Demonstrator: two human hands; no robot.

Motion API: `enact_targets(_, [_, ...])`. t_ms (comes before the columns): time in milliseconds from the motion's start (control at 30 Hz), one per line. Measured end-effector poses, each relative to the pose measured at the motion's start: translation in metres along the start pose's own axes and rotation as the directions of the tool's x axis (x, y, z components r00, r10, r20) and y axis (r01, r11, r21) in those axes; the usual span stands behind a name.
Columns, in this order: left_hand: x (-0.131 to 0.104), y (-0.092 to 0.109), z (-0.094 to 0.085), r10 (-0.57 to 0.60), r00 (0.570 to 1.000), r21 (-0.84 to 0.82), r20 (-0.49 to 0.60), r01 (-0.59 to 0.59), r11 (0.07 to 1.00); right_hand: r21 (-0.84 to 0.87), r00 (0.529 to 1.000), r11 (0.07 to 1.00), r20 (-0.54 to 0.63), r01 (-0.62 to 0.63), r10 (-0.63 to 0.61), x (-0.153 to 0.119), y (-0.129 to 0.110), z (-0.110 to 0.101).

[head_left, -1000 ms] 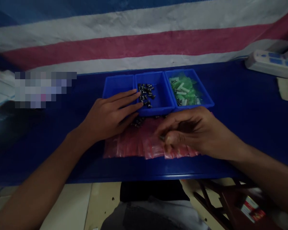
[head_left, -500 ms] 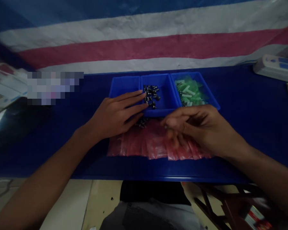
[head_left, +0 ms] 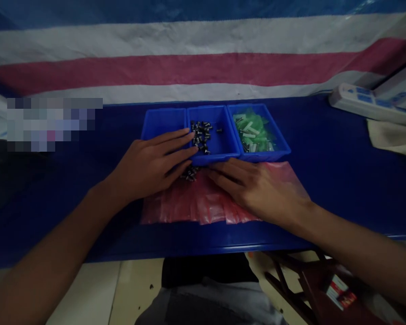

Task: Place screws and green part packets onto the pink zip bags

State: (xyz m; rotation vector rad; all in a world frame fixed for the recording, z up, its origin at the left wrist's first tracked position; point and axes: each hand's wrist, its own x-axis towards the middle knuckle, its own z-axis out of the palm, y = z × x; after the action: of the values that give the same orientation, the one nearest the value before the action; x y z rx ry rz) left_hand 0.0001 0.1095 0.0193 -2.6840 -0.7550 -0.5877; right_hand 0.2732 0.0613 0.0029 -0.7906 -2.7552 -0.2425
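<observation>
Neither grip holds anything. The left hand (head_left: pixel 149 164) lies flat and open, fingers spread toward one o'clock, the fingertips resting on the near rim of the middle tray (head_left: pixel 219 155). The right hand (head_left: pixel 257 189) is also open, palm down, pressing on the red plastic bags (head_left: pixel 189 205), its fingers pointing toward ten o'clock.

The bags lie fanned on the blue tabletop (head_left: pixel 341 180) just in front of three trays. The middle tray holds small dark screws (head_left: pixel 200 133); a few loose screws (head_left: pixel 189 174) sit on the bags between the two hands. The tray at two o'clock holds green packets (head_left: pixel 253 131), and the left tray (head_left: pixel 162 122) looks empty, though its floor is partly hidden.

A risk, as I judge it: the loose screws sit on slick plastic — a sliding palm could drag the bags and roll them off toward the table's near edge. The left fingertips could also tip or nudge the middle tray.

Half a second ago the right hand was raised and curled, fingers pinched together above the bags; now it is flattened onto them. The left hand has hardly moved.
</observation>
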Motion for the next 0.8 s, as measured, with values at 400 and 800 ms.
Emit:
enact_targets(400, [-0.0008,0.0029,-0.0002,0.047,0.998,0.085,-0.031,-0.044,0.995,-0.086,0.996,0.995,-0.069,-0.059,0.053,0.0044,-0.0069,0.0010])
enact_targets(800, [-0.0018,0.0057,0.0005,0.036,0.999,0.064,-0.013,-0.036,0.997,0.092,0.996,0.996,-0.090,-0.012,0.020,0.0064,-0.0034,0.0035])
